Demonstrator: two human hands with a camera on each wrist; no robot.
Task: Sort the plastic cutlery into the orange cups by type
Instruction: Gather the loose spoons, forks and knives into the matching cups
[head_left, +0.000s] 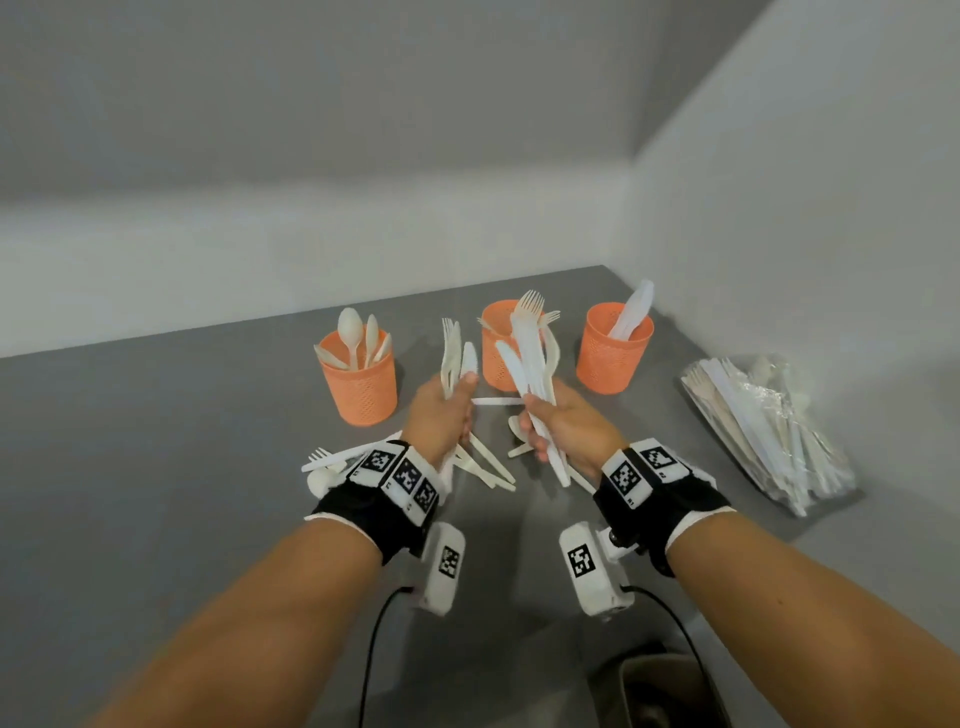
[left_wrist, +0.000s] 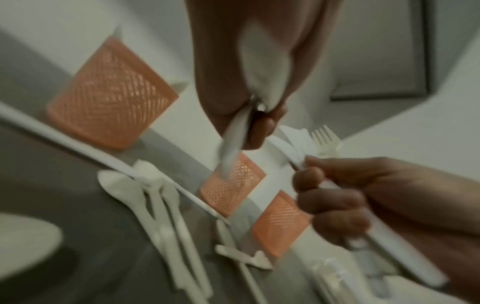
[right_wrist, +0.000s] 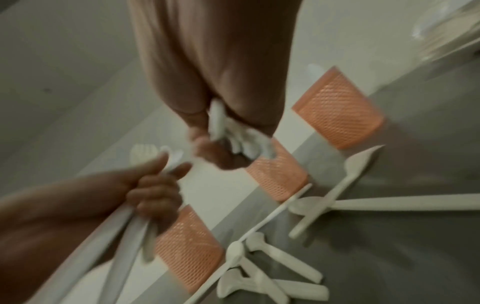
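Three orange mesh cups stand in a row on the grey table: the left cup (head_left: 359, 387) holds spoons, the middle cup (head_left: 500, 345) holds forks, the right cup (head_left: 613, 345) holds knives. My left hand (head_left: 441, 415) grips a bundle of white forks and a knife (head_left: 454, 353), raised in front of the middle cup. My right hand (head_left: 563, 428) grips a larger bundle of knives and forks (head_left: 530, 353), also upright. Loose cutlery (head_left: 485, 470) lies on the table under and between both hands. In the right wrist view, spoons (right_wrist: 270, 267) lie on the table.
A clear plastic bag of more cutlery (head_left: 769, 431) lies at the right, near the wall. A fork and a spoon (head_left: 324, 465) lie left of my left wrist. White walls close the table's back and right sides. A dark object (head_left: 660, 691) sits at the bottom edge.
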